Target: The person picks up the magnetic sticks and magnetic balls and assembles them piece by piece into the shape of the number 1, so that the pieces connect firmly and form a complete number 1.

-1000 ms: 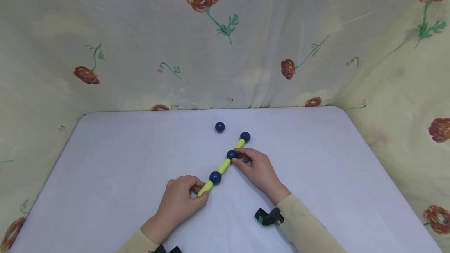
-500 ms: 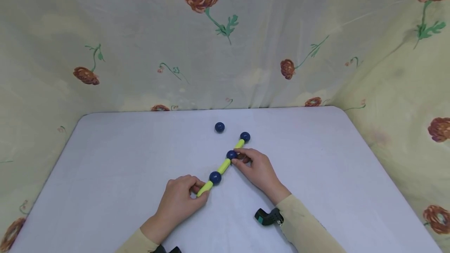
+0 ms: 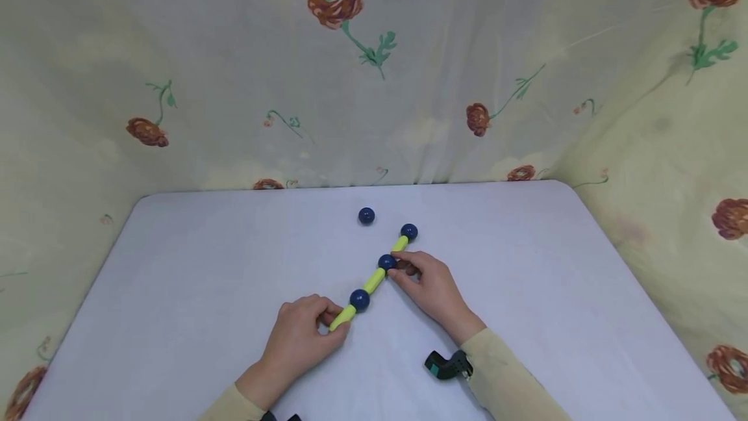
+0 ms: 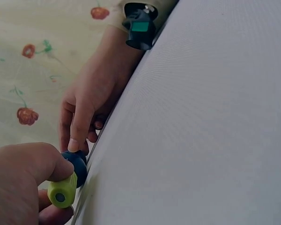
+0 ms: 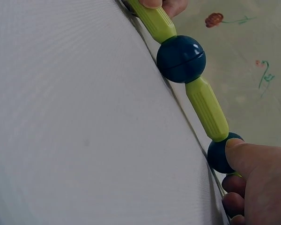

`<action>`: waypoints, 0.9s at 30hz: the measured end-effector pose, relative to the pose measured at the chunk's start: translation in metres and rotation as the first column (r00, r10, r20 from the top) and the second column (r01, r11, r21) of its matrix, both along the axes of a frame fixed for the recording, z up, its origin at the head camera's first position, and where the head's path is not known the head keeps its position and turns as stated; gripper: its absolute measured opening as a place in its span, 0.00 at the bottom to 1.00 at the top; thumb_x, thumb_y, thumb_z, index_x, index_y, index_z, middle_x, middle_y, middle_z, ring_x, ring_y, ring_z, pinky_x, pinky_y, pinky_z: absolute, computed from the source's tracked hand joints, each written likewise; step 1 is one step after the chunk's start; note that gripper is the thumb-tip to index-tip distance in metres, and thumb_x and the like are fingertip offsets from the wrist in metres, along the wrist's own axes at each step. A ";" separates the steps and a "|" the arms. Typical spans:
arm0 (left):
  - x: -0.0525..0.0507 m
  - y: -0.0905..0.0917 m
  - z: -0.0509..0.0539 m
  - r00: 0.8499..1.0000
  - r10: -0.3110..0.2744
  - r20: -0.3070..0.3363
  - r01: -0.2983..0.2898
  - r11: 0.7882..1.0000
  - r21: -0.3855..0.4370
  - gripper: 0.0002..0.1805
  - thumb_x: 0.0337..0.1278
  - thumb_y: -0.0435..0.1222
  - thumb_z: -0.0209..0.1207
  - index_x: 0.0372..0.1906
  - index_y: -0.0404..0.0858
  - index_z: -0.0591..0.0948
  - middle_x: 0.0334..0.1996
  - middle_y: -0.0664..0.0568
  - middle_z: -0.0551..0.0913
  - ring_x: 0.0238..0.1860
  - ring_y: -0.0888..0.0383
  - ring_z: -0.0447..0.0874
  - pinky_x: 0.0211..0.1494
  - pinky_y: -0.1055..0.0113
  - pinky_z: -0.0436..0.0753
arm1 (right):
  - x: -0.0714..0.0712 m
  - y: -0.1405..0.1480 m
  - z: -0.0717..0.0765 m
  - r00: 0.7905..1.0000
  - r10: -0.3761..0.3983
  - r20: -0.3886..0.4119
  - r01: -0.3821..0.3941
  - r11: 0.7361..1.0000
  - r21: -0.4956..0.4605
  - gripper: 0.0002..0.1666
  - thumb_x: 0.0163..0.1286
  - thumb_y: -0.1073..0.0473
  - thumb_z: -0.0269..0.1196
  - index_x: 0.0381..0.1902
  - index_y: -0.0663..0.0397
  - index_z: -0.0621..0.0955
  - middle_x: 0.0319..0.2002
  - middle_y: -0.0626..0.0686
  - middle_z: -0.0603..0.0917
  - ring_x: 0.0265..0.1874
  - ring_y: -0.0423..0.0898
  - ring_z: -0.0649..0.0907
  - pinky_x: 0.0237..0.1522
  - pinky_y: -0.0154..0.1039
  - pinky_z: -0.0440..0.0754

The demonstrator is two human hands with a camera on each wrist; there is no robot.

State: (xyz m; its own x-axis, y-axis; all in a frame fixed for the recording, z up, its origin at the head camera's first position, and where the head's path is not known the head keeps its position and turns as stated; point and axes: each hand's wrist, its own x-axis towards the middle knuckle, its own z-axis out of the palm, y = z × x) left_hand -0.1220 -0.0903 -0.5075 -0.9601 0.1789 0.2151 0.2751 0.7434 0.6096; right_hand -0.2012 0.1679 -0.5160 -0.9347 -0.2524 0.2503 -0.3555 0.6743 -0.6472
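Note:
A straight chain of yellow-green magnetic rods and dark blue balls slants across the white table in the head view. My left hand (image 3: pixel 302 336) pinches the nearest rod (image 3: pixel 343 318) between thumb and fingers; its free end with a grey tip faces the left wrist camera. Beyond it come the near ball (image 3: pixel 359 300) and the middle rod (image 3: pixel 374 280). With thumb and fingertips, my right hand (image 3: pixel 432 288) grips the middle ball (image 5: pixel 220 154). The far rod (image 3: pixel 400 243), partly behind those fingers, ends in the far ball (image 3: pixel 409 232).
A loose blue ball (image 3: pixel 366 216) lies near the back of the white table (image 3: pixel 234 245), left of the chain's far end. Floral cloth (image 3: pixel 234 70) hangs behind the table and along both sides. A black wrist device (image 3: pixel 447 365) sits at the right sleeve.
Both hands keep the same hold and the chain looks unaltered. Only the head view has tilted a little, so everything appears slightly lower.

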 end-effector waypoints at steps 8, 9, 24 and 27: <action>0.002 0.000 -0.003 1.000 -0.005 -0.025 0.006 1.000 0.020 0.08 0.45 0.47 0.73 0.31 0.55 0.85 0.21 0.76 0.75 0.23 0.70 0.68 0.37 0.63 0.67 | 0.001 0.000 -0.001 1.000 0.007 -0.021 -0.007 1.000 0.027 0.20 0.68 0.48 0.67 0.56 0.44 0.83 0.41 0.42 0.84 0.36 0.35 0.79 0.39 0.37 0.80; 0.001 0.001 -0.003 1.000 -0.004 -0.029 0.005 1.000 0.026 0.08 0.45 0.47 0.73 0.30 0.54 0.85 0.21 0.76 0.75 0.23 0.70 0.68 0.37 0.63 0.67 | 0.001 0.000 -0.001 1.000 0.006 -0.022 -0.005 1.000 0.027 0.20 0.67 0.48 0.68 0.55 0.44 0.83 0.41 0.42 0.84 0.36 0.35 0.79 0.39 0.37 0.79; 0.001 0.000 -0.003 0.998 0.001 -0.060 0.001 0.999 0.036 0.07 0.42 0.44 0.73 0.29 0.53 0.85 0.21 0.73 0.76 0.22 0.71 0.70 0.34 0.65 0.69 | 0.000 -0.002 0.001 1.000 -0.012 0.001 0.012 1.000 0.020 0.18 0.67 0.49 0.68 0.54 0.43 0.84 0.38 0.40 0.83 0.34 0.36 0.78 0.36 0.37 0.78; 0.000 0.000 -0.002 0.999 0.007 -0.052 -0.006 1.000 0.023 0.08 0.43 0.45 0.73 0.30 0.53 0.85 0.21 0.73 0.75 0.23 0.71 0.70 0.35 0.65 0.69 | 0.000 -0.002 0.001 1.000 -0.007 -0.001 0.007 1.000 0.010 0.19 0.67 0.48 0.68 0.54 0.43 0.84 0.39 0.41 0.84 0.35 0.35 0.79 0.37 0.37 0.79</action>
State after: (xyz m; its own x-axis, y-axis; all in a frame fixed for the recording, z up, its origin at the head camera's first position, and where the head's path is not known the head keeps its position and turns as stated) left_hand -0.1215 -0.0906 -0.5091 -0.9486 0.1671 0.2688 0.3021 0.7314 0.6114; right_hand -0.2016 0.1656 -0.5154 -0.9363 -0.2481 0.2487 -0.3511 0.6834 -0.6400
